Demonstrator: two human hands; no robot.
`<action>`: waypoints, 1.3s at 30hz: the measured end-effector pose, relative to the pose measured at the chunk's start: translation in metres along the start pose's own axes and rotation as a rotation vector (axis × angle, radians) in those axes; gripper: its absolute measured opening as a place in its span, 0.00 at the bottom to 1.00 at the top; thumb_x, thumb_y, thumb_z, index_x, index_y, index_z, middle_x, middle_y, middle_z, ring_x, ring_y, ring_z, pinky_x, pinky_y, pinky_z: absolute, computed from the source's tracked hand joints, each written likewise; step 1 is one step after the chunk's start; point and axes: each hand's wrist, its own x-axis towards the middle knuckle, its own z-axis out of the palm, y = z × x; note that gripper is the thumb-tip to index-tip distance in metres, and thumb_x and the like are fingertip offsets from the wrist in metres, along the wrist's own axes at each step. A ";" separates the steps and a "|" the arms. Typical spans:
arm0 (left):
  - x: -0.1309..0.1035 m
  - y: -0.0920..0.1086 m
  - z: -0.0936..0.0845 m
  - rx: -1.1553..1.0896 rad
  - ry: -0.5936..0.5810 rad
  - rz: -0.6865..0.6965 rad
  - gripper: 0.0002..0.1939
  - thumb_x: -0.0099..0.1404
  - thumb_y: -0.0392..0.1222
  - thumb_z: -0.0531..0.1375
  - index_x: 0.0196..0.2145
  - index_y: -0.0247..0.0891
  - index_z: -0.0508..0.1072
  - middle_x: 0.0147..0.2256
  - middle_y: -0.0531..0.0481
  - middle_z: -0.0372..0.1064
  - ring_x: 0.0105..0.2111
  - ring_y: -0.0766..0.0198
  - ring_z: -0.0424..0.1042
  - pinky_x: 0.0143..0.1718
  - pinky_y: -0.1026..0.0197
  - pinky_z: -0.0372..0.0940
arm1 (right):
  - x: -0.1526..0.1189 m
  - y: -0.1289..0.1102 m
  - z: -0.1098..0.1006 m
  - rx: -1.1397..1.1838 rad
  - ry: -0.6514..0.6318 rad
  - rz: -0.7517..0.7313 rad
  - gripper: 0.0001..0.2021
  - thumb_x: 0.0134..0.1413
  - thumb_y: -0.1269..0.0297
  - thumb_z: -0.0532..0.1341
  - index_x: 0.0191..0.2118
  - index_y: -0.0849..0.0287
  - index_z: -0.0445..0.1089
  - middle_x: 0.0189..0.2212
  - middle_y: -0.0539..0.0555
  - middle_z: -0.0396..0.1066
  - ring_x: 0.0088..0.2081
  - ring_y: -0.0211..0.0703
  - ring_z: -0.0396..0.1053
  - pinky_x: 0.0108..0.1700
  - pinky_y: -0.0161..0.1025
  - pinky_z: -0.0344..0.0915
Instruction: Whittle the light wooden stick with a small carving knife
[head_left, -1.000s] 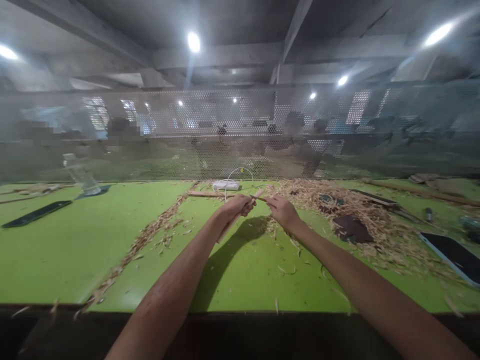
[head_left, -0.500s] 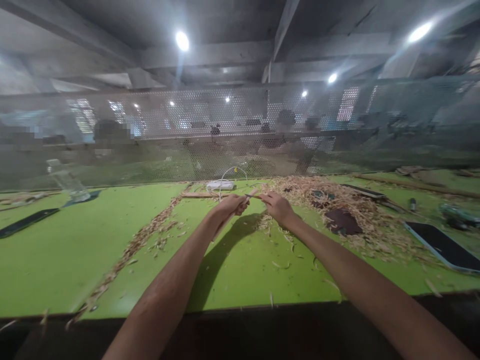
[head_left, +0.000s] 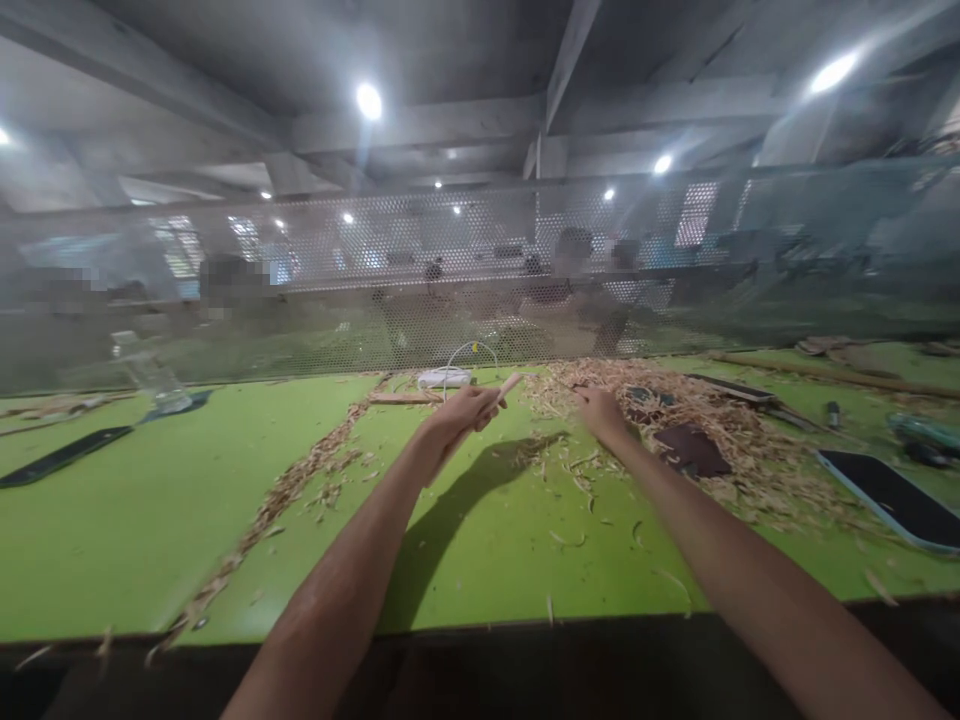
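Observation:
My left hand [head_left: 466, 408] is wrapped round a pale wooden stick [head_left: 511, 382], whose tip pokes out past the fingers to the upper right; its other end runs back under the wrist. Apart from it, to the right, my right hand [head_left: 600, 408] is closed on a thin knife, whose narrow dark blade [head_left: 562, 386] shows faintly against the shavings. Most of the knife is hidden in the fingers. Curled wood shavings [head_left: 600, 372] lie in a heap beside and behind my right hand, and a dark brown piece [head_left: 694, 450] rests among them.
The green tabletop [head_left: 300, 560] has a shaving-filled gap on the left. A white power strip [head_left: 444, 379] with a cable stands behind my left hand. Phones lie at right [head_left: 892, 495] and left [head_left: 67, 455], near a clear bottle [head_left: 154, 375]. A mesh screen [head_left: 337, 320] runs along the back; people sit beyond it.
My right hand has drawn away to the right with the knife, off the stick's tip. My left hand keeps the stick in nearly the same place. The view has shifted slightly.

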 end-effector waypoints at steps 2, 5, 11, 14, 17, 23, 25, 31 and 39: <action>-0.001 0.001 0.010 0.105 0.065 -0.007 0.16 0.69 0.50 0.56 0.37 0.33 0.74 0.26 0.48 0.69 0.18 0.72 0.59 0.20 0.66 0.57 | 0.003 -0.007 0.001 -0.027 0.015 -0.031 0.16 0.58 0.69 0.53 0.42 0.61 0.79 0.36 0.61 0.78 0.39 0.49 0.72 0.43 0.41 0.66; 0.000 -0.002 0.027 0.226 0.147 0.082 0.14 0.68 0.46 0.58 0.46 0.35 0.73 0.35 0.43 0.73 0.19 0.70 0.63 0.22 0.65 0.59 | 0.002 -0.027 0.007 0.113 0.018 -0.093 0.17 0.60 0.65 0.54 0.45 0.62 0.79 0.43 0.62 0.77 0.44 0.51 0.73 0.48 0.45 0.66; -0.004 -0.001 0.044 0.545 0.187 0.408 0.06 0.64 0.37 0.61 0.31 0.37 0.77 0.33 0.45 0.72 0.26 0.66 0.65 0.33 0.62 0.61 | -0.009 -0.040 0.014 0.348 -0.064 0.021 0.18 0.60 0.61 0.56 0.46 0.65 0.79 0.40 0.63 0.77 0.44 0.55 0.73 0.48 0.47 0.68; -0.007 -0.004 0.050 0.566 0.169 0.438 0.08 0.64 0.41 0.61 0.30 0.37 0.77 0.33 0.44 0.71 0.27 0.64 0.65 0.33 0.61 0.59 | -0.010 -0.036 0.015 0.384 -0.071 0.053 0.18 0.60 0.63 0.56 0.47 0.67 0.78 0.33 0.61 0.77 0.41 0.54 0.74 0.47 0.47 0.68; -0.006 -0.010 0.053 0.613 0.184 0.446 0.07 0.63 0.43 0.61 0.31 0.37 0.77 0.34 0.43 0.71 0.29 0.62 0.65 0.33 0.61 0.58 | -0.009 -0.034 0.016 0.396 -0.061 0.045 0.18 0.60 0.63 0.56 0.49 0.67 0.77 0.39 0.62 0.77 0.45 0.54 0.73 0.50 0.47 0.67; 0.002 -0.021 0.046 0.644 0.252 0.435 0.06 0.63 0.38 0.59 0.30 0.37 0.75 0.35 0.43 0.73 0.33 0.60 0.67 0.38 0.60 0.59 | -0.010 -0.032 0.017 0.379 -0.079 0.027 0.17 0.59 0.63 0.56 0.48 0.63 0.78 0.48 0.61 0.75 0.49 0.52 0.72 0.55 0.49 0.65; 0.002 -0.023 0.044 0.616 0.270 0.434 0.06 0.63 0.37 0.59 0.30 0.37 0.75 0.35 0.43 0.73 0.34 0.60 0.68 0.39 0.60 0.60 | -0.010 -0.032 0.017 0.379 -0.091 0.034 0.18 0.59 0.62 0.56 0.48 0.62 0.78 0.49 0.60 0.75 0.49 0.52 0.73 0.54 0.50 0.66; 0.004 -0.028 0.041 0.607 0.317 0.414 0.04 0.60 0.33 0.60 0.28 0.38 0.74 0.34 0.45 0.74 0.34 0.61 0.68 0.39 0.61 0.60 | -0.011 -0.033 0.017 0.367 -0.110 0.023 0.17 0.60 0.63 0.56 0.49 0.61 0.77 0.50 0.61 0.74 0.49 0.50 0.73 0.53 0.48 0.66; 0.004 -0.030 0.040 0.652 0.354 0.410 0.04 0.60 0.32 0.61 0.28 0.36 0.75 0.33 0.47 0.75 0.33 0.64 0.70 0.35 0.64 0.63 | -0.020 -0.040 0.010 0.297 -0.349 0.077 0.17 0.61 0.62 0.59 0.49 0.64 0.77 0.38 0.60 0.77 0.27 0.38 0.68 0.32 0.36 0.64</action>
